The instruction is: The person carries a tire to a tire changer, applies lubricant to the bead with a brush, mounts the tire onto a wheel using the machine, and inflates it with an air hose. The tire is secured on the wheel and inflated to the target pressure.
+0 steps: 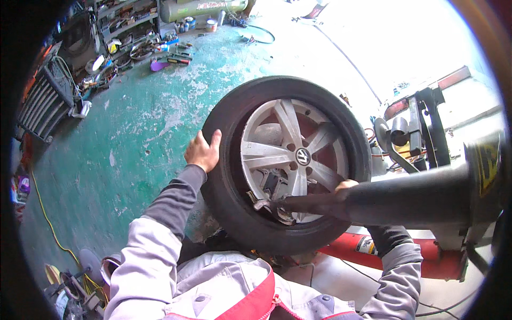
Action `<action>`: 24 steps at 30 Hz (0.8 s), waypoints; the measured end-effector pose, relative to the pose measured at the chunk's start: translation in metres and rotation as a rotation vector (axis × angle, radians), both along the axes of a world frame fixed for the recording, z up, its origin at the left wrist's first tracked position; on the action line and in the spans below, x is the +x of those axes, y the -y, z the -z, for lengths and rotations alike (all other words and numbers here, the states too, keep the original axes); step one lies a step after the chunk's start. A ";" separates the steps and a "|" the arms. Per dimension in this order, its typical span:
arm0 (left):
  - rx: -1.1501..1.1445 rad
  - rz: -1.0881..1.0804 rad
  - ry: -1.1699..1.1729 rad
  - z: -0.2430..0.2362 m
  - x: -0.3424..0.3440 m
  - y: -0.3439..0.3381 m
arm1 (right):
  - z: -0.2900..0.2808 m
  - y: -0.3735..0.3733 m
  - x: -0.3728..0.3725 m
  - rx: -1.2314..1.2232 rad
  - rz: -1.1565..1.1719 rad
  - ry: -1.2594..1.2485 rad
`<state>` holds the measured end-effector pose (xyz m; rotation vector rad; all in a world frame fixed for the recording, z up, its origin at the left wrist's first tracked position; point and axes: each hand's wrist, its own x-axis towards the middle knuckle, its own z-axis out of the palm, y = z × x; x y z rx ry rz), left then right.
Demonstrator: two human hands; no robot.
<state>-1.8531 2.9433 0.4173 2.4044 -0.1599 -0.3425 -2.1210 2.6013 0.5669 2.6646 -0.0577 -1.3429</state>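
Note:
A black tire (224, 210) with a silver five-spoke wheel (265, 151) lies face up in front of me. My left hand (203, 151) grips the tire's left edge, its thumb along the sidewall and the other fingers over the outer side. Only a small part of my right hand (348, 185) shows, at the lower right of the wheel; a dark machine arm (410, 197) hides the rest. That arm reaches in from the right, and its metal hooked head (285, 210) sits at the lower rim, between wheel and tire. What my right hand touches is hidden.
A red cylinder (341, 246) lies below the machine arm, near my right forearm. Machine posts (421, 130) stand at the right. Shelves with parts (128, 26), a green tank (202, 8), a vehicle grille (45, 101) and a yellow cord (47, 216) are on or around the green floor.

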 end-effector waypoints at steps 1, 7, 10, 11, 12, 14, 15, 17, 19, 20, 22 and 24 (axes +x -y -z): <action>0.021 -0.027 -0.040 0.026 -0.005 0.003 | 0.004 -0.004 0.000 -0.010 0.008 -0.030; -0.091 -0.082 0.184 0.069 0.005 0.010 | 0.027 -0.008 -0.008 -0.044 0.063 -0.055; -0.061 -0.024 0.095 0.061 0.012 0.006 | 0.023 -0.009 -0.013 0.065 -0.160 0.159; -0.044 -0.001 0.075 0.060 0.015 0.005 | 0.020 -0.013 -0.013 0.018 -0.107 0.122; -0.054 0.019 0.099 0.060 0.018 0.004 | 0.013 -0.017 -0.013 -0.032 -0.119 0.057; -0.088 0.028 0.157 0.063 0.028 0.005 | -0.002 -0.026 -0.009 -0.015 -0.088 0.072; -0.083 0.063 0.122 0.064 0.033 0.008 | -0.010 -0.031 -0.007 0.019 -0.089 0.128; -0.072 0.068 0.088 0.066 0.048 0.013 | -0.019 -0.039 0.000 0.032 -0.016 0.176; -0.088 0.104 0.133 0.064 0.058 0.022 | -0.015 -0.045 0.008 -0.061 0.028 0.173; -0.065 0.128 0.123 0.063 0.061 0.024 | -0.009 -0.048 0.013 -0.115 0.005 0.167; -0.044 0.139 0.080 0.059 0.063 0.027 | -0.002 -0.054 0.020 -0.046 0.115 0.192; -0.050 0.129 0.110 0.056 0.062 0.026 | -0.004 -0.057 0.030 -0.059 0.131 0.318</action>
